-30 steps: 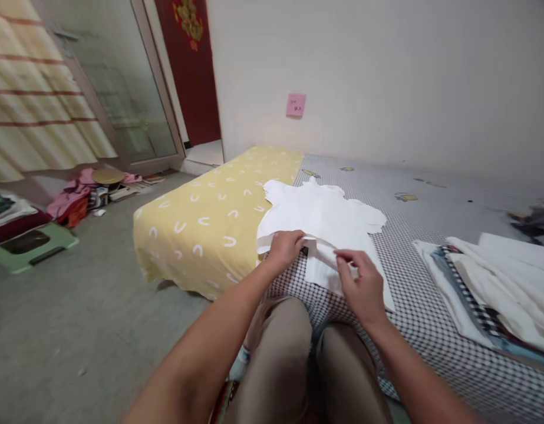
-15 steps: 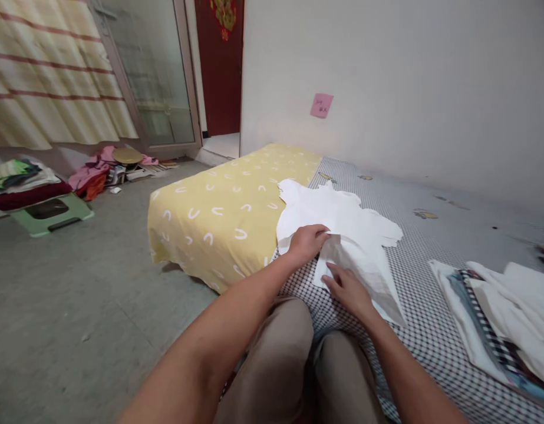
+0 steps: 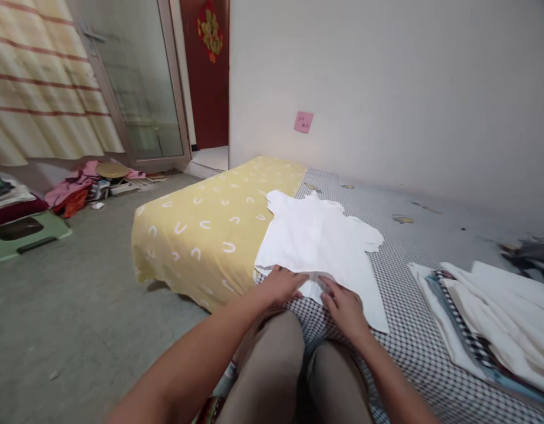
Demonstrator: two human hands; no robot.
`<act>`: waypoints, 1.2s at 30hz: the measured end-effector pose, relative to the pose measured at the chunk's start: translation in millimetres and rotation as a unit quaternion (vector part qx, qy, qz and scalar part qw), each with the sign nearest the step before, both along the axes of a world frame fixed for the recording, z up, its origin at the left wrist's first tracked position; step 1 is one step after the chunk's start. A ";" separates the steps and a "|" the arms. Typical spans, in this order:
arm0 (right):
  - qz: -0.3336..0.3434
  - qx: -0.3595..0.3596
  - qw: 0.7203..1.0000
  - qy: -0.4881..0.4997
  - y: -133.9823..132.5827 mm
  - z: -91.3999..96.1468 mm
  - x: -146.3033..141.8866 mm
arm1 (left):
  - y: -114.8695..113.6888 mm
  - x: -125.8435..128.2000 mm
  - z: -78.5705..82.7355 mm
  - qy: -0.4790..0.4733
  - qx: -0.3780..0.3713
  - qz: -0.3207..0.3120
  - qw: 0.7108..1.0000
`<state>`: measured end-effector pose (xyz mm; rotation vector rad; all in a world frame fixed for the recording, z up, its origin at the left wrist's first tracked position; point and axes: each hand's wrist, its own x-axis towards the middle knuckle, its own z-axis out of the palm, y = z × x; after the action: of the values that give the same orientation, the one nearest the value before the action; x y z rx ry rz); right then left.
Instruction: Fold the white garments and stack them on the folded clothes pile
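A white short-sleeved top (image 3: pixel 316 232), with frilly sleeve edges, lies spread across the bed, its hem toward my knees. My left hand (image 3: pixel 284 285) is closed on the upper layer of that hem, left of its middle. On the hem's other side, my right hand (image 3: pixel 346 307) touches the cloth with thumb and forefinger apart. Between the hands the upper layer is slightly raised, and a strip of the lower layer shows beneath it. The tips of some fingers are hidden by the cloth.
A stack of folded clothes (image 3: pixel 497 330) lies to the right on the checked sheet (image 3: pixel 402 294). The yellow patterned cover (image 3: pixel 187 229) reaches the bed's left edge. On the floor at left stand a green stool (image 3: pixel 30 235) with clothes and a pile of pink cloth (image 3: pixel 77 185).
My left hand has brought the folded-up hem down and left toward my knees, so the top lies flatter. The right hand stays by the hem. The view has shifted slightly right.
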<state>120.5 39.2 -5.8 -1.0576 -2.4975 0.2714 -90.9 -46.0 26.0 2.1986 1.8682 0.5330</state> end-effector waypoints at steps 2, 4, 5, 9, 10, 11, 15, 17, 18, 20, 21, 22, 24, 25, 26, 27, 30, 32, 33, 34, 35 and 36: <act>-0.071 0.101 0.992 -0.014 -10.4 -1.4 9.6 | -8.5 -3.5 -12.9 0.029 -0.008 -0.006 1.000; -0.114 0.185 0.976 -0.020 -20.4 -2.6 20.2 | -14.7 -10.8 -19.2 0.051 -0.011 0.003 0.999; -0.119 0.211 0.970 -0.018 -25.1 -3.3 25.6 | -17.0 -15.9 -19.9 0.059 -0.012 0.016 0.998; -0.130 0.243 0.961 0.001 -41.0 -6.0 45.7 | -22.3 -42.5 -14.6 0.079 -0.005 0.121 0.990; -0.133 0.244 0.960 0.010 -43.9 -6.5 50.5 | -23.9 -48.8 -13.3 0.079 0.002 0.148 0.986; -0.136 0.244 0.960 0.021 -46.3 -6.9 55.2 | -26.3 -54.0 -12.6 0.079 0.011 0.171 0.982; -0.157 0.242 0.954 0.079 -48.1 -8.7 69.7 | -45.0 -62.5 -20.9 0.082 0.039 0.201 0.975; -0.162 0.226 0.957 0.084 -43.8 -10.5 71.2 | -57.3 -62.2 -29.3 0.095 0.032 0.175 0.979; -0.154 0.206 0.963 0.076 -40.4 -11.6 70.2 | -62.7 -62.2 -33.1 0.105 0.021 0.157 0.982; -0.139 0.141 0.979 0.055 -31.5 -13.9 66.6 | -70.5 -64.1 -38.1 0.122 -0.006 0.126 0.984; -0.141 0.102 0.983 0.054 -26.3 -14.9 64.9 | -72.5 -66.1 -39.3 0.125 -0.017 0.121 0.985; -0.148 0.060 0.985 0.068 -20.8 -15.7 63.8 | -73.3 -68.9 -39.8 0.123 -0.025 0.126 0.984; -0.161 -0.014 0.978 0.128 -10.0 -16.3 64.5 | -72.3 -76.3 -40.9 0.109 -0.026 0.150 0.982; -0.163 -0.041 0.973 0.160 -5.3 -16.2 66.4 | -71.3 -80.8 -42.3 0.098 -0.020 0.160 0.982; -0.164 -0.060 0.967 0.187 -1.2 -15.6 69.1 | -70.4 -85.4 -44.6 0.087 -0.011 0.164 0.983; -0.167 -0.073 0.961 0.207 2.0 -14.8 72.4 | -69.9 -89.9 -47.9 0.077 -0.003 0.163 0.984; -0.190 -0.082 0.951 0.229 5.2 -10.9 83.3 | -72.5 -100.4 -60.4 0.076 0.006 0.140 0.987; -0.189 -0.081 0.951 0.229 2.6 -8.3 90.6 | -78.1 -103.5 -66.7 0.087 0.002 0.131 0.988; -0.184 -0.078 0.953 0.228 0.4 -7.6 94.7 | -81.7 -104.3 -68.1 0.090 0.001 0.129 0.988; -0.175 -0.073 0.957 0.221 -1.9 -7.7 99.4 | -85.6 -105.0 -68.1 0.090 0.001 0.126 0.988; -0.165 -0.066 0.963 0.204 -4.1 -8.3 104.8 | -89.6 -106.1 -66.5 0.089 0.002 0.121 0.989; -0.156 -0.057 0.970 0.177 -5.7 -9.4 110.9 | -93.4 -107.6 -63.2 0.086 0.003 0.115 0.990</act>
<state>231.4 33.5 -15.2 -1.3015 -1.9871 0.4674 -198.5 -139.4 -37.2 2.1045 2.2299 0.3958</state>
